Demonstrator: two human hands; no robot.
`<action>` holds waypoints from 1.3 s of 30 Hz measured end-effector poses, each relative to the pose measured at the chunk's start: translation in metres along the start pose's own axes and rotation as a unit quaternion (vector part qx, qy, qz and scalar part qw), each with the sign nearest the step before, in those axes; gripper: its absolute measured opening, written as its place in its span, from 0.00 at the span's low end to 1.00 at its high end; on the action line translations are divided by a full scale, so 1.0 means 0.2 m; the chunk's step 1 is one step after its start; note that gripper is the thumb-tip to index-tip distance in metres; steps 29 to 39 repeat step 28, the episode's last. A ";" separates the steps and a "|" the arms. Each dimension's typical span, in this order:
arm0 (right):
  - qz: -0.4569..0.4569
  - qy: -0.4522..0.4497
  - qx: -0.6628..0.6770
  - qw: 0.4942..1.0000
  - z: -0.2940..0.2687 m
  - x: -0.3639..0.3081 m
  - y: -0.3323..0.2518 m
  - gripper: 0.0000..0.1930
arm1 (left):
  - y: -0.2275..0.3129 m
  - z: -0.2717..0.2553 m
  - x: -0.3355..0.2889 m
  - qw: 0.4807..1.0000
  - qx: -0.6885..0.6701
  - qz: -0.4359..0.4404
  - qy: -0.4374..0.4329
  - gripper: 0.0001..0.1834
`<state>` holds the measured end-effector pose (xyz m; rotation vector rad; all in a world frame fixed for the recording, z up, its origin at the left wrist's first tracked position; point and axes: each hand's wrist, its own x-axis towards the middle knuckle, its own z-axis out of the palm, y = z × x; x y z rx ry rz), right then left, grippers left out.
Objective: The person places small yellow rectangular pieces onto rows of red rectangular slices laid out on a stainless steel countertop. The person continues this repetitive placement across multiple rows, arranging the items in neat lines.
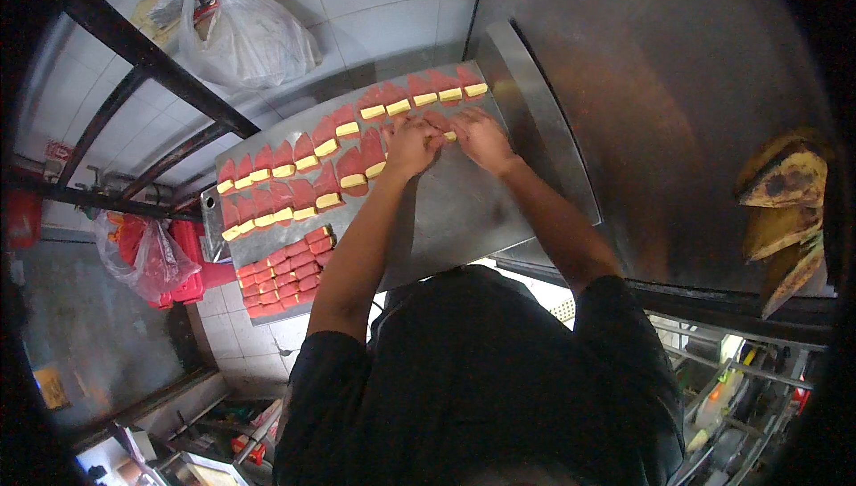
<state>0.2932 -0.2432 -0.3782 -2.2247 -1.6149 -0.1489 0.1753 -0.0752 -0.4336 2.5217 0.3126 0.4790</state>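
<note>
On a metal worktop [473, 201], my left hand [413, 147] and my right hand [482, 141] work close together, fingers bent and pinching one thin red meat slice [435, 119]. A yellow stick [450, 136], perhaps cheese, shows at the slice's near edge beside my right fingers. Two rows of flat meat slices [349, 163] run to the left, each with a yellow stick [354, 180] along its near end. Behind my hands lie several more slices with sticks [424, 99]. Finished-looking meat rolls [283, 274] sit packed side by side at the worktop's near left corner.
An upright metal panel [544, 120] borders the worktop on the right. Browned bananas [785, 192] hang at far right. A black metal frame [165, 58] and a white plastic bag [245, 31] are at upper left. A red crate [189, 259] stands below left.
</note>
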 end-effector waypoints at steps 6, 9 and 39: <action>-0.105 0.033 -0.050 0.993 0.04 -0.09 -0.03 0.19 | -0.15 0.13 0.05 0.999 -0.007 -0.045 -0.017 0.11; -0.110 0.029 -0.024 0.993 0.11 -0.08 0.02 0.20 | -0.22 0.14 0.10 0.983 -0.161 -0.070 -0.042 0.15; 0.093 -0.235 0.179 0.951 0.08 0.12 0.18 0.23 | 0.22 -0.15 -0.01 0.989 0.145 -0.014 -0.006 0.27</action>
